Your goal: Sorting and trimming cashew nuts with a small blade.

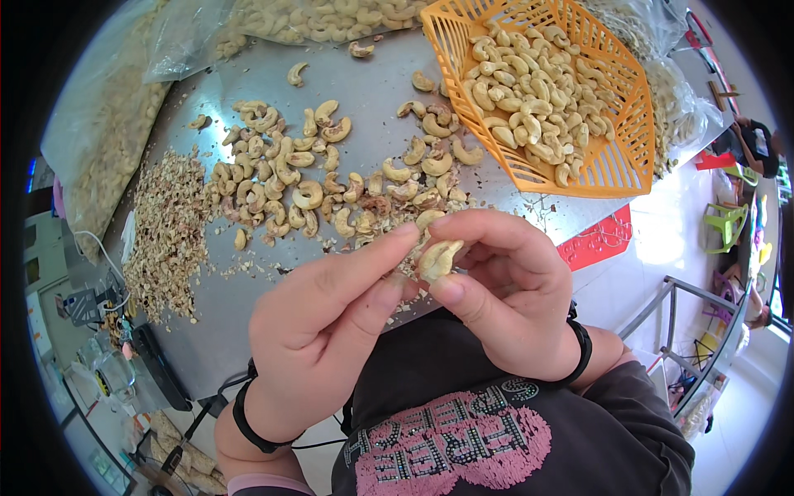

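A single pale cashew (438,259) is sitting in front of your chest, just above the near edge of the metal counter (219,322). Your right hand (529,302) is pinching it between thumb and forefinger, the other fingers curling inward. Your left hand (318,318) is meeting it from the other side, thumb and forefinger drawn nearly together beside the nut; you are hiding too much there to tell whether those fingertips are gripping anything. Beyond your hands, loose cashews (308,195) are lying scattered, some showing brown patches of skin. To their left, a heap of skin flakes (165,227) is spreading over the surface. An orange slatted basket (633,182) is standing at the far right, holding many pale cashews (538,95). Clear bags full of nuts are lining the left side (112,157) and far edge. Black bands (252,422) are circling both your wrists.
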